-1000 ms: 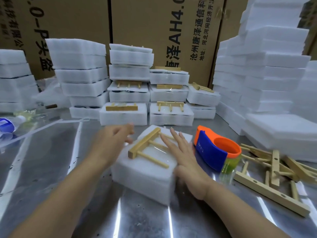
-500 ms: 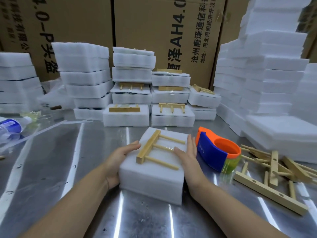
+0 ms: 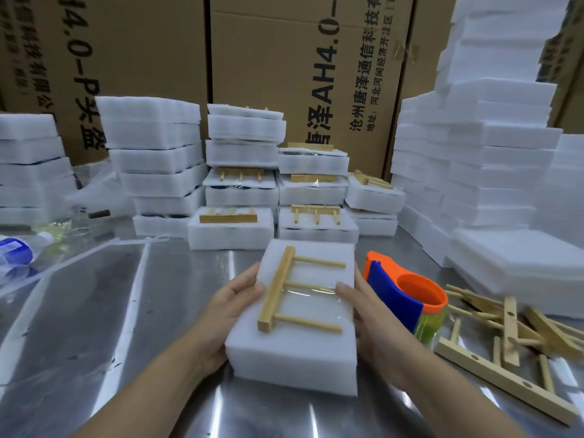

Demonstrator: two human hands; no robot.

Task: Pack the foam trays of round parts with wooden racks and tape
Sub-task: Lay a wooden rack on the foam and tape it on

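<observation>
— Pack [image 3: 303,355]: where is it, relative to the hands?

— Head view: squarely between them. The left hand [image 3: 230,308] grips its left side, fingers curled up over the top edge. The right hand [image 3: 369,324] grips its right side, thumb laid on top. It is low over the table [image 3: 126,311]; whether it rests on it or is just lifted, I cannot tell.

— What is it made of?

— White foam, a thick rectangular block with a fine, matte, slightly fuzzy surface and a seam along the front wall. On top lies a rack [image 3: 278,289]: one square bar of pale wood with three round dowels pointing away from the left hand. A glossy strip of clear tape [image 3: 316,290] crosses the middle dowel up to the right thumb.

— And around the pack?

— Just right of it, beside the right hand, a dispenser [image 3: 401,298] of smooth orange and blue plastic, rounded. Further right, loose racks [image 3: 512,336] in a heap. Behind it, finished packs [image 3: 230,229], several with racks on top. Behind and to the right, plain foam slabs [image 3: 489,153] stacked high. Brown cartons [image 3: 284,58] with printed characters stand at the back. The table is shiny metal, streaked with reflections.
</observation>
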